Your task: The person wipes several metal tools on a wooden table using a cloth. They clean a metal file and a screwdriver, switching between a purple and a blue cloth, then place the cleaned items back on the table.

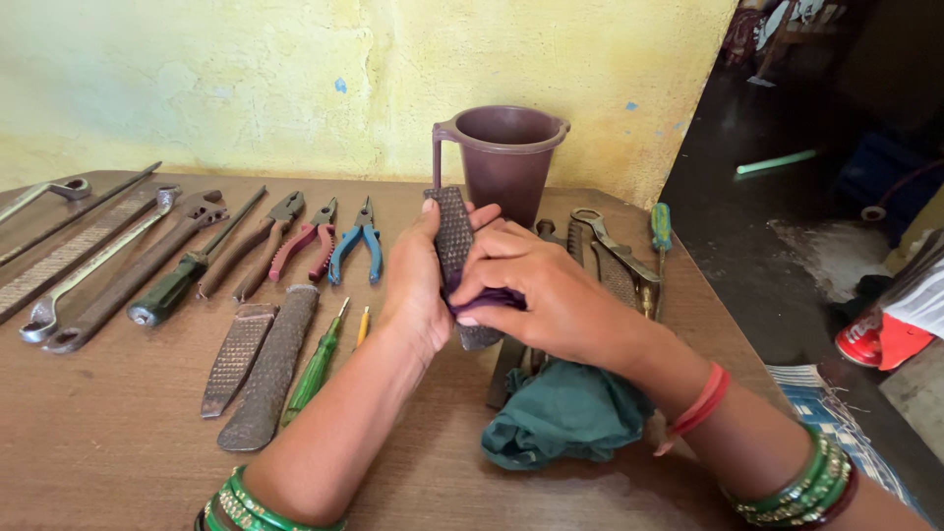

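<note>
So the thing being worked on is a short, flat rasp [455,246] — dark grey-brown metal with a rough, dimpled tooth pattern all over its face and a rounded top end. It's held nearly upright, lifted off the counter, tilted just a bit, toothed face toward the camera. Its lower part is mostly hidden, only the blunt bottom end peeks out. Pressed against its middle is a small dark purple cloth [489,298] — bunched up, wrapping the rasp's right edge. The metal looks dull and worn, no shine anywhere.
</note>
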